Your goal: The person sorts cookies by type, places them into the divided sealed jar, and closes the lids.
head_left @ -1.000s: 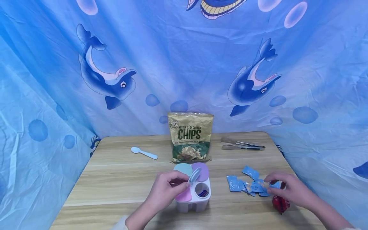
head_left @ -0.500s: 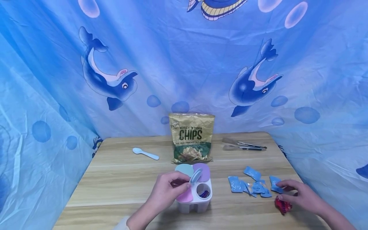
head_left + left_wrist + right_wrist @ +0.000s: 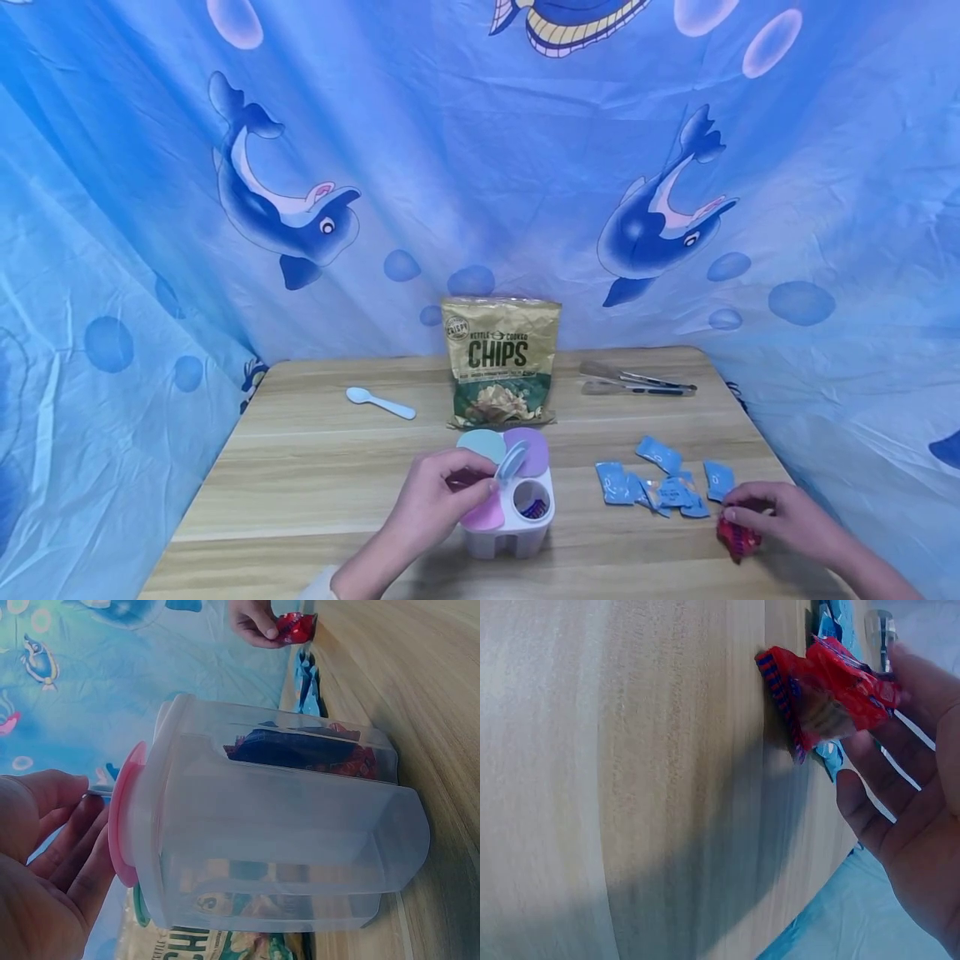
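My left hand (image 3: 435, 492) pinches the raised light-blue lid (image 3: 512, 460) of a translucent four-compartment container (image 3: 277, 810). Its front right compartment stands uncovered, with dark blue and red wrappers (image 3: 300, 754) inside. A pink lid (image 3: 483, 510), a mint lid (image 3: 482, 443) and a purple lid (image 3: 531, 450) cover the others. At the right, my right hand (image 3: 795, 517) pinches a red snack packet (image 3: 832, 690) between thumb and fingers, low over the table. The packet has a part-clear wrapper with something brown inside. Several blue packets (image 3: 675, 492) lie just left of that hand.
Behind the container a chips bag (image 3: 501, 358) stands upright. A light-blue spoon (image 3: 380, 403) lies at the back left, and tongs (image 3: 637, 383) at the back right. A blue dolphin-print curtain (image 3: 480, 167) surrounds the wooden table (image 3: 300, 475).
My right hand has moved from the blue packets toward the near side and taken hold of the red packet. My left hand keeps the lid raised as before.
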A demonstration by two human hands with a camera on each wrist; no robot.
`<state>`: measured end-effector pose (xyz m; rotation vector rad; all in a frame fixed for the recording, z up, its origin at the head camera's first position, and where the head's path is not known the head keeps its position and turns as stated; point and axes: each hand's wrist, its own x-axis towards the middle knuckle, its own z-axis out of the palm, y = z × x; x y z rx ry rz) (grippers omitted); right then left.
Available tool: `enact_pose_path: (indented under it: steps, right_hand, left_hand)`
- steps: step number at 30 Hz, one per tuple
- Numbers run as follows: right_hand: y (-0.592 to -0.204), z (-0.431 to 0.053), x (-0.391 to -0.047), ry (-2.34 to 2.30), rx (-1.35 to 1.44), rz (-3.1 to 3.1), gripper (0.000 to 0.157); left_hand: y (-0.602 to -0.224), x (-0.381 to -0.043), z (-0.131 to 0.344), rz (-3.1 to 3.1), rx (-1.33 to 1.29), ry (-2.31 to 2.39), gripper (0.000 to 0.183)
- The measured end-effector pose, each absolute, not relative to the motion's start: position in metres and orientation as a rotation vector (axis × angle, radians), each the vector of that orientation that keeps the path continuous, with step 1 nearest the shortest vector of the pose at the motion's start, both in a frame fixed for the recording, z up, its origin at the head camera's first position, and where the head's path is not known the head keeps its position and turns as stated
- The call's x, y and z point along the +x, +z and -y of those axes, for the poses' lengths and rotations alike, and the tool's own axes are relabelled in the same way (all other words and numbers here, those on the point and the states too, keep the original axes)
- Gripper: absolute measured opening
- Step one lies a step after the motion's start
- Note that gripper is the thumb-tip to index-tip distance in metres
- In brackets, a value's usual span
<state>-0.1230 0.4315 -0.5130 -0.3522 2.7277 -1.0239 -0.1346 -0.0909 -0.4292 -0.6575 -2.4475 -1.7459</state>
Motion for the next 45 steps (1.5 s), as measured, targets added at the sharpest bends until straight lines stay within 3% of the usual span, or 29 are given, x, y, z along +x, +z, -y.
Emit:
enact_pose_path:
  steps: [8, 25, 36, 45]
  right_hand:
    - [-0.512, -0.441, -0.122, -1.147, -0.393, -2.511, 0.032]
    - [-0.490, -0.424, -0.129, -1.009, -0.505, -2.786, 0.019]
    - [-0.433, -0.358, -0.142, -1.027, -0.689, -2.901, 0.014]
    - [-0.412, -0.291, -0.152, -1.292, -1.025, -2.786, 0.018]
  left_hand:
    - [-0.430, -0.135, 0.092, 2.449, -0.671, -1.738, 0.014]
    - [-0.429, -0.134, 0.092, 2.448, -0.663, -1.762, 0.014]
    - [-0.429, -0.134, 0.093, 2.443, -0.655, -1.768, 0.014]
    - [-0.428, -0.134, 0.092, 2.448, -0.642, -1.771, 0.015]
